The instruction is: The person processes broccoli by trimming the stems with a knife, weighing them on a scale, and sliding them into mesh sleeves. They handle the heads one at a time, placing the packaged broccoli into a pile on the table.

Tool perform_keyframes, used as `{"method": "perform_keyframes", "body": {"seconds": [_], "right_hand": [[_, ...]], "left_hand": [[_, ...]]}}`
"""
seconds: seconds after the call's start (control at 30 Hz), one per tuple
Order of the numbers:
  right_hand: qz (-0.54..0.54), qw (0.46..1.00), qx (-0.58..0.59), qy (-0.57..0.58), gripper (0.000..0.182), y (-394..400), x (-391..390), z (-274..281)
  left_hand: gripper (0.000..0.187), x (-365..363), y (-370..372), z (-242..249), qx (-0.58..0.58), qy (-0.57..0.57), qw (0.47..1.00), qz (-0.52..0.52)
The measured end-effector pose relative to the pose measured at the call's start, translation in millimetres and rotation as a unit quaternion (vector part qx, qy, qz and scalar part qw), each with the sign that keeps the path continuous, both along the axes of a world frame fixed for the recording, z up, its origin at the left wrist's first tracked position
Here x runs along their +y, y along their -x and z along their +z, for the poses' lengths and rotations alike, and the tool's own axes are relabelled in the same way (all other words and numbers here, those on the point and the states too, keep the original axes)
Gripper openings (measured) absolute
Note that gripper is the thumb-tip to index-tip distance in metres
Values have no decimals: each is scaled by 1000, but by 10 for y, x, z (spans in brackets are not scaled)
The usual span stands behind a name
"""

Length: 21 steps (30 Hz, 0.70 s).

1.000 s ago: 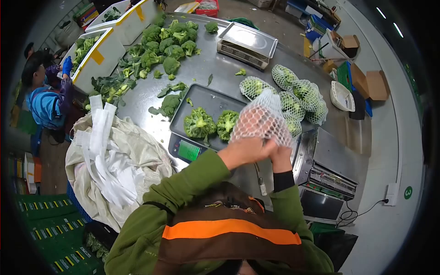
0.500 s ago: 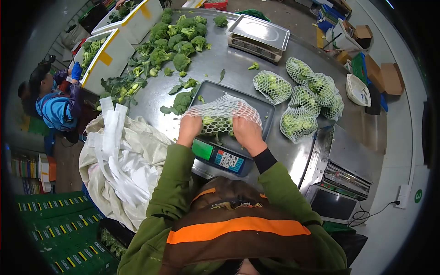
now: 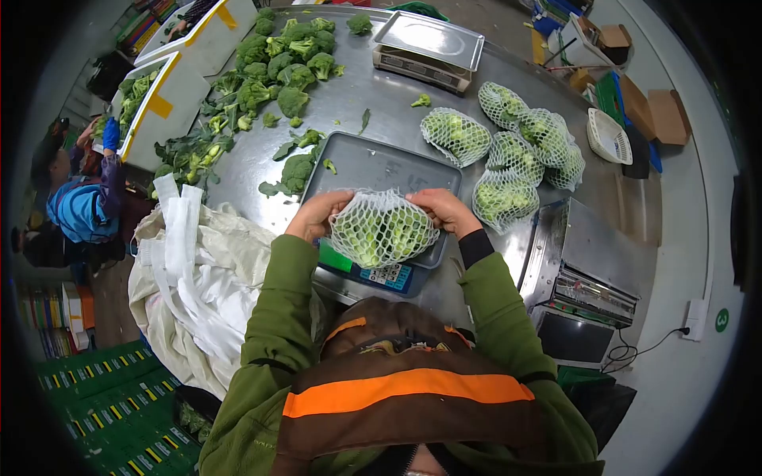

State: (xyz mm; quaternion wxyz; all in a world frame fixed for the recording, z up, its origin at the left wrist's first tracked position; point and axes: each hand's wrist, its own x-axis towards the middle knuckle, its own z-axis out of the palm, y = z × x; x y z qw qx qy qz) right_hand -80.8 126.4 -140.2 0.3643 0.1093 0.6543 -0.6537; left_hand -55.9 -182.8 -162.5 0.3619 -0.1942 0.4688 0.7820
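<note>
A white foam net sleeve (image 3: 357, 208) is wrapped round pale green broccoli (image 3: 373, 244), held above the front of a digital scale. My left hand (image 3: 319, 213) pinches the sleeve's upper left edge, while my right hand (image 3: 442, 209) pinches its upper right edge. Behind it shows the scale's grey tray (image 3: 373, 159), with a small green scrap on it. The held bundle partly covers the green display and the keypad (image 3: 389, 275). Left of the tray lies a loose broccoli head (image 3: 298, 172).
Broccoli heads (image 3: 290, 59) are piled at the back left, beside white foam boxes (image 3: 178, 99). Several netted broccoli bundles (image 3: 508, 198) lie right, near a metal machine (image 3: 583, 262). A second scale (image 3: 429, 47) stands behind. White sleeves (image 3: 190, 262) lie on a sack; a person (image 3: 83, 194) works far left.
The netted broccoli has come up off the tray and toward me, its rounded netted side now facing me. My hands have shifted to the sleeve's upper corners. The view has moved slightly.
</note>
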Motion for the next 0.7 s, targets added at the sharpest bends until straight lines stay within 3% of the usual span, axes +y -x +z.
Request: {"method": "perform_keyframes", "body": {"seconds": [0.1,0.13,0.17,0.2,0.23,0.27,0.3,0.37,0.43,0.57,0.63,0.7], "right_hand": [[42,998,22,-29,33,-68,62,-60],[45,993,110,-24,35,-127,80,-165],[43,978,200,-26,38,-176,143,-209],[85,984,153,11,44,-244,212,-92],[117,978,161,56,54,-332,254,-68],[157,971,154,93,63,-444,279,88],[189,955,222,47,78,-513,302,146],[148,950,274,-29,83,-625,240,180],[117,947,292,-60,81,-678,180,152],[76,950,260,-154,76,-586,218,211],[33,957,272,-97,72,-443,375,252],[-108,976,164,94,71,-301,561,299]], "left_hand": [[35,212,-240,171,78,51,993,73],[39,204,-307,187,100,95,987,76],[42,154,-405,259,105,152,982,40],[42,227,-483,433,126,207,969,38],[41,270,-550,621,171,336,926,-13],[40,239,-604,603,178,363,913,-45],[48,197,-676,500,189,326,926,-40],[68,236,-869,442,332,225,916,-32],[86,335,-918,449,369,307,875,-71],[69,580,-668,782,263,346,897,-79],[59,729,-457,987,255,317,911,-61],[58,914,-164,1063,233,295,927,-16]]}}
